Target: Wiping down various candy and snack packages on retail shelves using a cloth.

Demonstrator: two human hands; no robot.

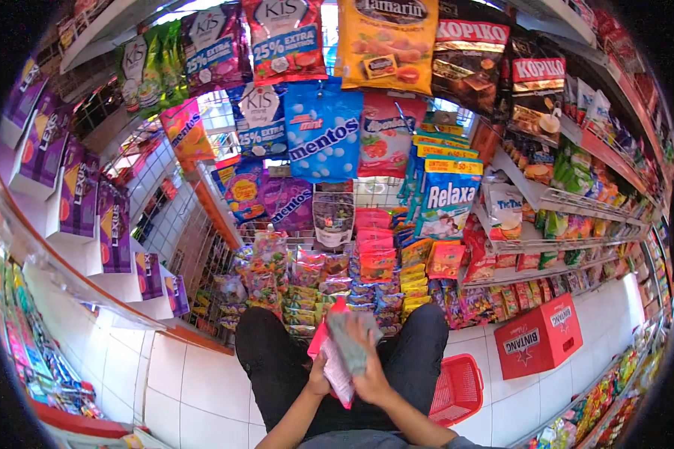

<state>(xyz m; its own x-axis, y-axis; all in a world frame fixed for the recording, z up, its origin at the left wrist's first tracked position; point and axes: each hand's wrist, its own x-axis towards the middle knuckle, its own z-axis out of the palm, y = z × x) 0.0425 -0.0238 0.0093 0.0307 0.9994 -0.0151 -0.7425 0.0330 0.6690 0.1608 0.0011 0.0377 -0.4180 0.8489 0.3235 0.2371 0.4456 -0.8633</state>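
Observation:
My left hand (319, 377) grips the lower left edge of a pink candy packet (337, 367), which tilts between my knees. A grey cloth (355, 337) is in my right hand (370, 376) and lies against the packet's right side; this hand and the cloth are blurred. In front of my knees, small candy packets (303, 306) stand in rows. Above them hang larger candy bags, among them a blue Mentos bag (324, 134), a Relaxa bag (448, 196) and a yellow Tamarin bag (388, 47).
A red plastic basket (456, 390) sits on the tiled floor beside my right knee, with a red Bintang carton (539, 337) farther right. Shelves of snack packets (573, 224) line the right side. Purple Lexus boxes (115, 230) stand on a shelf at left.

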